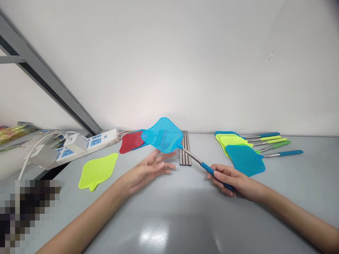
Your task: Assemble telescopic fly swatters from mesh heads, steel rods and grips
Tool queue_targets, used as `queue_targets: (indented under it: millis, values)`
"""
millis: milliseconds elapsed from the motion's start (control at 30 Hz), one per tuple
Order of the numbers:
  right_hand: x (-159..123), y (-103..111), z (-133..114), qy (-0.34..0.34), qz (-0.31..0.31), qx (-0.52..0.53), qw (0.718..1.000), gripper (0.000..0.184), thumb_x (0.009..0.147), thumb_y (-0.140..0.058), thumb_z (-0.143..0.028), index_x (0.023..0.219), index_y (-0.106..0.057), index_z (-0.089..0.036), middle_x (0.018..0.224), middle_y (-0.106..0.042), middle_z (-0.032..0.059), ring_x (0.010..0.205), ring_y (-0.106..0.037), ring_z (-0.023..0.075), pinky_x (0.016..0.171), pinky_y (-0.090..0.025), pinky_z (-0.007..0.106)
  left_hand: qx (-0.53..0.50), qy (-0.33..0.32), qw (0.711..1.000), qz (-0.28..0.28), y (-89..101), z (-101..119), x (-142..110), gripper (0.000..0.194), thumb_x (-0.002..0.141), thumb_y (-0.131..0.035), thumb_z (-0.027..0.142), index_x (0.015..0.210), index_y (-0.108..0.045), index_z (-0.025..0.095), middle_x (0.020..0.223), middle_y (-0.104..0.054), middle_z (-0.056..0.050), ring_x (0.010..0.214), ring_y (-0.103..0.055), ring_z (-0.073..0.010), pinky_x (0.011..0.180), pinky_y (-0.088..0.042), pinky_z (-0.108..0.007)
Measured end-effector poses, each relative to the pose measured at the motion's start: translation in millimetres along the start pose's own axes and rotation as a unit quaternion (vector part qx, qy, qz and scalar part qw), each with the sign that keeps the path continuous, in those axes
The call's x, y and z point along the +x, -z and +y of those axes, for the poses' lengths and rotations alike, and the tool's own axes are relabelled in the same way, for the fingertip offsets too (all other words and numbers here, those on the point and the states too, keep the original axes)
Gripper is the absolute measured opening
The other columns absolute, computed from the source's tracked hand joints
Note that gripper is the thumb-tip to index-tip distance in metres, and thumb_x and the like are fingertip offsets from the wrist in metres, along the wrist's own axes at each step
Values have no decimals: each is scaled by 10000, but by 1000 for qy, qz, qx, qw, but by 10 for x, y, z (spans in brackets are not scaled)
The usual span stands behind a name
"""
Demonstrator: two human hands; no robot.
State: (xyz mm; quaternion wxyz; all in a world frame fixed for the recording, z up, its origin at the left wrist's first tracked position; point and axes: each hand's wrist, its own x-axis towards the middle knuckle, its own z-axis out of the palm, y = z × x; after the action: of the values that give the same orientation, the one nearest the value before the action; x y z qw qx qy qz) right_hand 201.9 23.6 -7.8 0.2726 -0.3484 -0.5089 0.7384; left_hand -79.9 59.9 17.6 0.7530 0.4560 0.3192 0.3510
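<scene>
My right hand [227,180] is wrapped round the blue handle of a fly swatter [166,135], whose blue perforated head is raised to the left. Just below that head, my left hand [150,167] has its fingers apart and holds nothing; it is slightly blurred. Behind the raised swatter lie a red swatter head [131,141] and blue ones, partly covered. Several metal rods [185,155] lie side by side between my hands. A loose yellow-green swatter head [97,171] rests to the left of my left hand.
Several assembled swatters [246,160] with blue, yellow and green handles are piled at the right. A white power strip [106,139] with plugs and cables runs along the left, near a grey metal frame [53,76]. A wall [190,63] borders the grey table [180,215].
</scene>
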Motion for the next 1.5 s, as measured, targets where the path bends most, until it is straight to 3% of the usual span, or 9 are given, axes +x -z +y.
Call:
queue_targets:
  millis: [100, 167, 267, 367, 500, 633, 867, 1500]
  values:
    - [4, -143, 48, -15, -43, 30, 999, 230, 837, -441, -386, 852, -467, -158, 612, -410, -50, 389, -393, 30, 351, -277, 150, 101, -22, 994, -45, -170, -90, -40, 343, 774, -551, 223, 1111, -495, 253, 1272, -413, -77, 1018, -505, -238, 809, -416, -341]
    - [1, -266, 82, -38, -60, 35, 997, 220, 825, -463, -381, 826, -461, -161, 599, -421, -49, 408, -426, 42, 353, -297, 145, 115, -50, 992, 1, -260, -126, -46, 240, 807, -494, 316, 1010, -564, 209, 1197, -480, -85, 991, -512, -227, 796, -410, -324]
    - [-14, -435, 126, -57, -69, 31, 996, 273, 814, -486, -363, 1000, -482, -164, 601, -457, -43, 421, -444, 48, 379, -332, 151, 57, -82, 991, 95, -367, -185, -26, 326, 847, -372, 401, 947, -585, 175, 945, -595, -68, 813, -561, -184, 755, -415, -309]
    - [-33, -527, 149, -67, -65, 48, 994, 337, 807, -500, -338, 1093, -489, -159, 621, -477, -28, 430, -437, 45, 399, -336, 159, 6, -99, 980, 174, -432, -279, 18, 348, 843, -358, 407, 828, -596, 155, 712, -590, -30, 683, -556, -157, 710, -423, -289]
    - [-32, -534, 142, -84, -50, 128, 987, 323, 798, -517, -349, 1055, -537, -155, 618, -437, -31, 417, -345, 22, 375, -254, 145, 1, -111, 967, 231, -477, -434, 115, 339, 826, -380, 410, 724, -571, 149, 646, -560, -10, 628, -539, -133, 670, -428, -258]
    - [-31, -518, 128, -123, -13, 168, 978, 325, 797, -500, -411, 1014, -547, -173, 586, -376, -56, 378, -233, 5, 327, -148, 129, 24, -126, 948, 290, -596, -559, 239, 375, 832, -337, 461, 758, -543, 156, 596, -564, 2, 586, -540, -130, 630, -426, -247]
    - [-82, -511, 166, -139, 28, 155, 978, 313, 791, -468, -477, 895, -539, -191, 490, -316, -95, 306, -154, 3, 249, -97, 108, 25, -124, 944, 305, -831, -633, 353, 487, 841, -241, 506, 716, -544, 145, 547, -578, -26, 585, -557, -155, 641, -415, -264]
    - [-94, -473, 85, -164, -2, 205, 965, 312, 814, -438, -463, 836, -573, -183, 438, -298, -101, 273, -123, 3, 223, -98, 107, 5, -134, 940, 313, -931, -607, 299, 419, 856, -217, 474, 641, -449, 199, 529, -580, -7, 586, -549, -151, 658, -402, -262]
